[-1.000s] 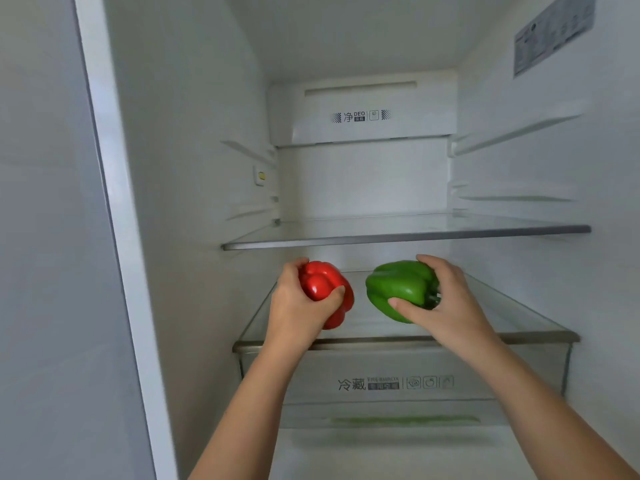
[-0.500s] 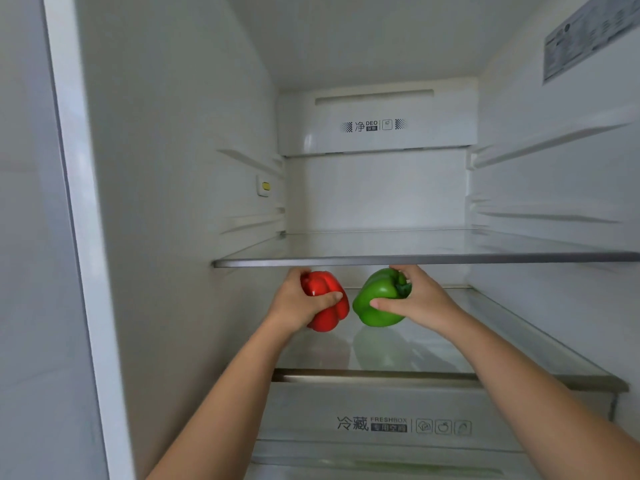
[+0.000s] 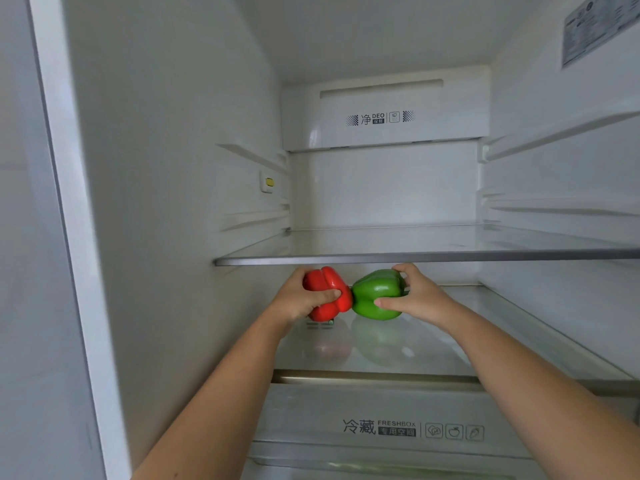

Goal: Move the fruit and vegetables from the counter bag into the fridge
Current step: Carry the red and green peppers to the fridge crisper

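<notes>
The left hand (image 3: 300,299) covers the near side of the red pepper (image 3: 330,294), its fingers (image 3: 325,295) wrapped round it; the right hand (image 3: 415,297) grips the green pepper (image 3: 375,294), hiding its stem end. Whether either pepper rests on the lower glass shelf (image 3: 433,355) is hard to tell; both sit toward its back edge, under the upper shelf (image 3: 415,256). Half a second ago they were apart; now they touch, deeper inside. The drawer front (image 3: 381,410) reads "FRESHBOX"; the back panel (image 3: 381,112) reads "DEO". The sticker (image 3: 595,26) at top right is cut off, unreadable
</notes>
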Demonstrator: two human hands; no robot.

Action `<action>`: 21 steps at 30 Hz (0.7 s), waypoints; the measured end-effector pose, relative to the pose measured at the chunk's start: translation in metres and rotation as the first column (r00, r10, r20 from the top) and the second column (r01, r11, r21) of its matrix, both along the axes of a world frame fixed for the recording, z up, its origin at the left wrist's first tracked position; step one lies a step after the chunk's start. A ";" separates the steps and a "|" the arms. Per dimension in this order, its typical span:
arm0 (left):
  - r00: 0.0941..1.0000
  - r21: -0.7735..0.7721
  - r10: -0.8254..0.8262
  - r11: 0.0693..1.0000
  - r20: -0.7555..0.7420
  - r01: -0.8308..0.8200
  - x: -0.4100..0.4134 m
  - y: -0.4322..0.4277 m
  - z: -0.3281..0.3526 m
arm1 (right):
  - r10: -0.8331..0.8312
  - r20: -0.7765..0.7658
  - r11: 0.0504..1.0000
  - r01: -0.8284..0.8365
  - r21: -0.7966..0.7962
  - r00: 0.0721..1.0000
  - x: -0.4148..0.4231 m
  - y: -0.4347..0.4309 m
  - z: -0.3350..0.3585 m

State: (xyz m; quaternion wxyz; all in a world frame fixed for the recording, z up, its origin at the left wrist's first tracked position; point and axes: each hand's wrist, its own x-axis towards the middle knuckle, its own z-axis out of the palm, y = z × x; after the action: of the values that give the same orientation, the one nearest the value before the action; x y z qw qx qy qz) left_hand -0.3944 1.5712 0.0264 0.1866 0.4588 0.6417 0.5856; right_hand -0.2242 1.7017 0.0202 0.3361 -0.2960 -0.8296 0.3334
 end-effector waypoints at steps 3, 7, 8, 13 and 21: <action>1.000 -0.021 -0.015 1.000 0.008 0.015 -0.004 0.001 -0.002 | 0.011 -0.006 1.000 -0.011 -0.004 1.000 -0.002 0.001 -0.002; 1.000 -0.034 -0.023 0.999 -0.021 0.022 -0.005 -0.001 -0.003 | 0.012 -0.009 0.999 -0.012 -0.032 1.000 0.001 0.005 -0.004; 0.999 -0.035 -0.024 0.999 -0.029 0.023 -0.005 -0.001 -0.003 | 0.013 -0.013 0.999 -0.013 -0.037 1.000 0.001 0.005 -0.004; 0.998 -0.027 -0.032 0.999 -0.052 0.030 -0.003 -0.002 -0.003 | 0.013 0.011 1.000 -0.013 -0.009 1.000 0.001 0.004 -0.006; 0.994 -0.048 -0.034 0.998 -0.102 0.029 -0.002 -0.006 -0.004 | 0.009 0.023 1.000 -0.009 -0.006 1.000 0.002 0.001 -0.005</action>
State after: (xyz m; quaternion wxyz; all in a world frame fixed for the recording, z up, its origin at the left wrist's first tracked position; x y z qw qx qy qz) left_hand -0.3963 1.5650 0.0220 0.1732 0.4941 0.6566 0.5430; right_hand -0.2221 1.7023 0.0152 0.3241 -0.2971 -0.8338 0.3339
